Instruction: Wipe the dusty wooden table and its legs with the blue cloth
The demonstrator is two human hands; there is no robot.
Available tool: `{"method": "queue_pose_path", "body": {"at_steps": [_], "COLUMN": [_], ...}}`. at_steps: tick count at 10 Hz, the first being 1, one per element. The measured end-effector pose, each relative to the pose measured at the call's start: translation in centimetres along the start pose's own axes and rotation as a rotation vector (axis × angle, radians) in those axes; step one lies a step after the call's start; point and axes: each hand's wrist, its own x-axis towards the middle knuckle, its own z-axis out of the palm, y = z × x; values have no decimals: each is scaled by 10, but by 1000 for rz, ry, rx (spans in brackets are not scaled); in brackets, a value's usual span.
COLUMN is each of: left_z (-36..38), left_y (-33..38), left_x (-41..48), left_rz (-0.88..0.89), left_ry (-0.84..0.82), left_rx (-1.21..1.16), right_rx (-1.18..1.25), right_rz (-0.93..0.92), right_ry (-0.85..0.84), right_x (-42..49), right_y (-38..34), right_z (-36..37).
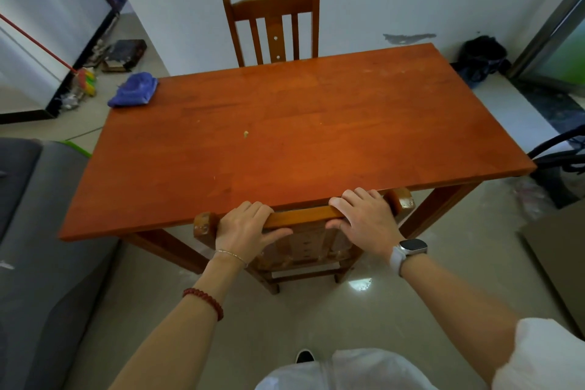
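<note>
Both hands are gripping the near wooden chair's top rail [300, 215] — left hand [245, 231], right hand [367, 218] — while the crumpled blue cloth [134, 89] is lying untouched on the orange-brown wooden table's [285, 123] far-left corner.

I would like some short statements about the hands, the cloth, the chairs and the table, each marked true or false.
1. The left hand and the right hand both hold the top rail of the near chair. True.
2. The blue cloth is in the left hand. False: it lies untouched on the far left corner of the table.
3. A second chair stands at the far side of the table. True.
4. The watch is on the left wrist. False: it is on the right wrist.
5. A small pale crumb lies on the table. True.
</note>
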Motion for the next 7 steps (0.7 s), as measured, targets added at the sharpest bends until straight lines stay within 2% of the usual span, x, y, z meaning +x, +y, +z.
{"method": "queue_pose_path", "body": {"at_steps": [4, 5, 7], "left_z": [4, 6, 6], "left_y": [-9, -8, -1], "left_x": [16, 18, 13], "left_rz": [12, -7, -67], "left_ry": [-86, -94, -99], "left_rx": [30, 69, 64], "right_rx": [50, -7, 116], "right_rz": [36, 44, 86], "right_ry": [-156, -145, -209], "right_x": [18, 22, 23], "right_y": [3, 4, 0], "right_z": [-5, -6, -9]}}
